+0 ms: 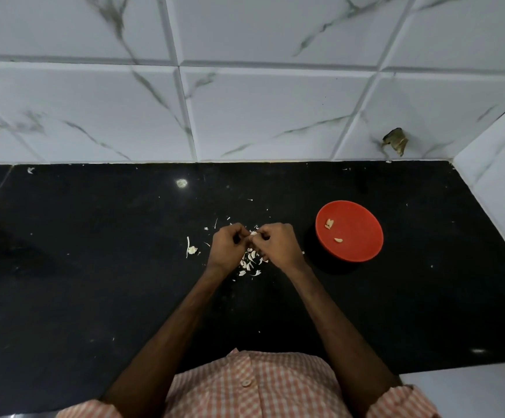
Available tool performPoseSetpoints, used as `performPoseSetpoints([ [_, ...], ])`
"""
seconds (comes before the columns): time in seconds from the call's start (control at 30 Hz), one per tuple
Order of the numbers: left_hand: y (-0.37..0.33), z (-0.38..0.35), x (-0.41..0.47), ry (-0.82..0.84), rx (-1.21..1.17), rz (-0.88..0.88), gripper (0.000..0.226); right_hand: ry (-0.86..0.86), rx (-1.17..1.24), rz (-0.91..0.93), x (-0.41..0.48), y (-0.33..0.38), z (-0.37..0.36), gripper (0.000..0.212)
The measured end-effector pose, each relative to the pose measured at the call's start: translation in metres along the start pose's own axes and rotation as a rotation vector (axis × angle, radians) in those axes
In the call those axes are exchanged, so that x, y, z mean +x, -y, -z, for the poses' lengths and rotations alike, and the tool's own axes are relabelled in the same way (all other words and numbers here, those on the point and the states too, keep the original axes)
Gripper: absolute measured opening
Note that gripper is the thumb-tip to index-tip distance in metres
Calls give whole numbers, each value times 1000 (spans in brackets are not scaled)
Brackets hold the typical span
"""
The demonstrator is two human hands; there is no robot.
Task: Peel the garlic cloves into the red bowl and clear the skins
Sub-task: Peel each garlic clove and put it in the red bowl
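Observation:
My left hand [228,247] and my right hand [278,244] meet over the black counter, both with curled fingers pinching a small white garlic clove [253,233] between them. Below the hands lies a pile of garlic cloves and white skins [249,262]. More skin scraps [191,250] lie to the left of my left hand. The red bowl [356,236] stands to the right of my right hand, apart from it, and holds three peeled cloves [329,223].
The black counter [94,267] runs to a white marbled tile wall [245,101] at the back and a side wall [501,176] at the right. A dark patch [396,140] marks the back wall. The counter's front edge [456,365] is at lower right.

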State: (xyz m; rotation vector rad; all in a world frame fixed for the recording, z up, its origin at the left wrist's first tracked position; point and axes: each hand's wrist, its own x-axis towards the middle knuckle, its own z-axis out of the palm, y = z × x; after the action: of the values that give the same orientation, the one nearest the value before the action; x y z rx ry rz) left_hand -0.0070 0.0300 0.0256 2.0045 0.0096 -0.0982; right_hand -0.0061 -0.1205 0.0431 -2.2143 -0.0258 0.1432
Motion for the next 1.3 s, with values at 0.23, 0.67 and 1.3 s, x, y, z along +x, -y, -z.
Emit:
performPoseSetpoints([
  [0.23, -1, -1, 3, 18, -105, 102, 26, -21, -142, 64, 5, 1, -1, 31],
  [0.67, -11, 11, 1, -14, -271, 181, 11, 5, 157, -15, -1, 10, 14, 17],
  [1.3, -15, 11, 4, -31, -127, 82, 12, -55, 297, -40, -1, 17, 12, 12],
])
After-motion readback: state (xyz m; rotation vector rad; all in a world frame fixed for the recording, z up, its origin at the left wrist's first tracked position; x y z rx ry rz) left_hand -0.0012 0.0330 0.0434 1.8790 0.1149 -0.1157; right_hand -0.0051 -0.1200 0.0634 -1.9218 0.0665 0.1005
